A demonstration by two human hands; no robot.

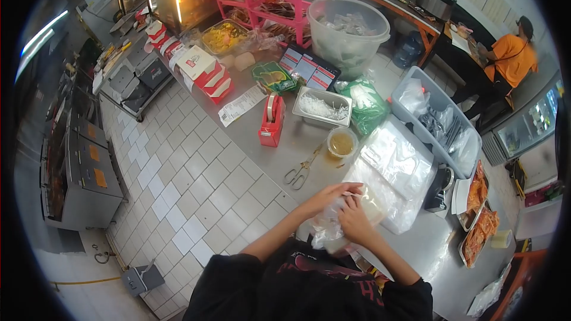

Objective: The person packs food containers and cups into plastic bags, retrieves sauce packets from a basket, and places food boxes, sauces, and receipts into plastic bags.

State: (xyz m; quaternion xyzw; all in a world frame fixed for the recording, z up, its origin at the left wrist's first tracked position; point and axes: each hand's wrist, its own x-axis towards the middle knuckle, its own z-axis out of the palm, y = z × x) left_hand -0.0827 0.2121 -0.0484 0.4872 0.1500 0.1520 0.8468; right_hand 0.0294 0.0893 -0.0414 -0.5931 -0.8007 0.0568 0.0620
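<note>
— Where is the crinkled, see-through plastic bag [326, 230]?
— Before the person's black shirt [232, 282], by the near edge of the grey metal table [297, 142]; the left hand [333, 196] curls its fingers over it; the right hand [355, 219] grasps it just beside.
— And around it?
— A flat stack of clear plastic bags [397, 163] beyond; silver metal scissors [296, 178] and a round, brown-filled plastic tub [342, 142] near.

Blk tee [262, 292], short slvs [410, 298], pink lettering [370, 289]
</note>
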